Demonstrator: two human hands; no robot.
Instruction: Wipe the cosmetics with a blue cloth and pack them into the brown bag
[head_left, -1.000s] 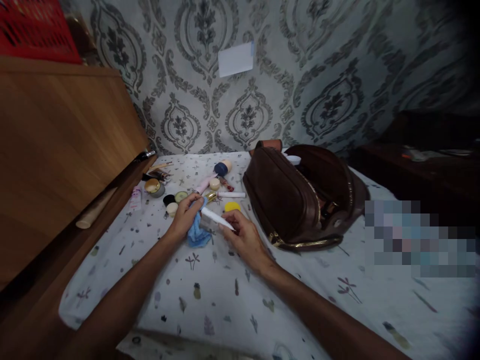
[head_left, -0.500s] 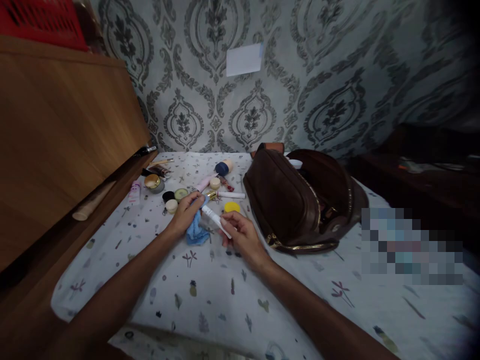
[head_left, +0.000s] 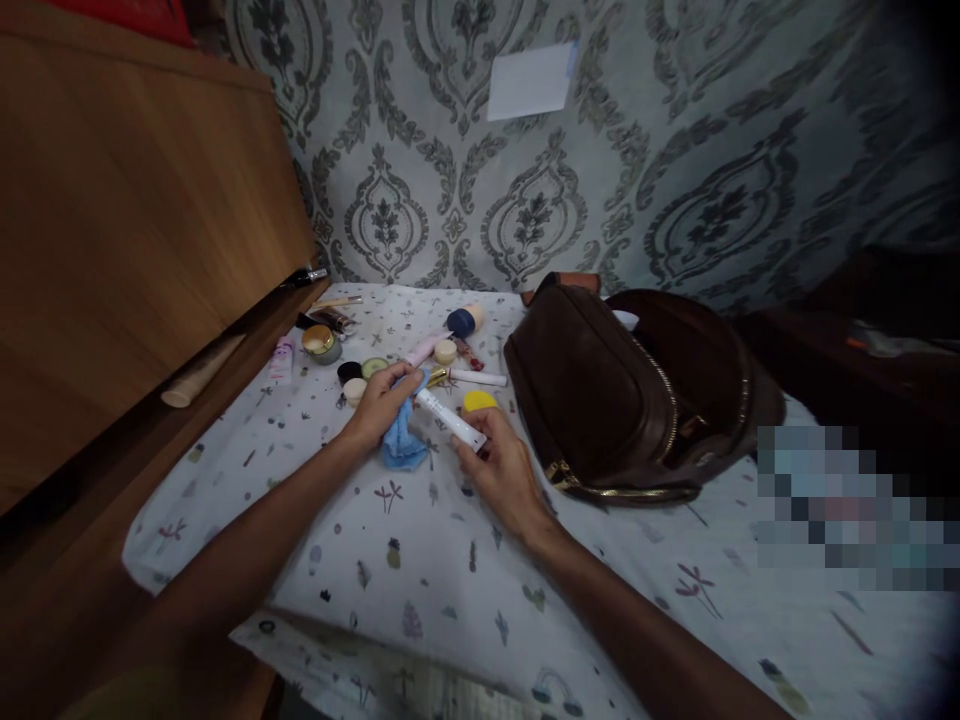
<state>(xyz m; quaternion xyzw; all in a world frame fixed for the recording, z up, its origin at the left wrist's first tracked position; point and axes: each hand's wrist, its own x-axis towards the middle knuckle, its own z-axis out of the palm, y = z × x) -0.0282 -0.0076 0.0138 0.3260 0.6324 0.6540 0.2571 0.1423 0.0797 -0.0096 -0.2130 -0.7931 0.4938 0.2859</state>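
My left hand (head_left: 379, 402) is closed on a blue cloth (head_left: 403, 445), pinching it round the upper left end of a white tube (head_left: 448, 417). Most of the cloth hangs down below the fingers. My right hand (head_left: 508, 472) grips the tube's flat lower right end between thumb and fingers. Small dark print shows on the tube's side. Just beyond my right fingers lies a yellow round item (head_left: 478, 401). A small cream-coloured round item (head_left: 355, 392) sits close to the left of my left hand.
Beyond my hands lie a slim white stick (head_left: 478, 378), a navy-capped bottle (head_left: 463, 321), a gold-lidded jar (head_left: 321, 344) and a pink tube (head_left: 282, 360). An open brown bag (head_left: 592, 390) stands at right. A wooden cabinet (head_left: 150, 190) borders the left side.
The white tube has turned in my fingers, so that its printed side and flat end now show. The view has shifted somewhat. My left hand keeps the cloth at the tube's other end.
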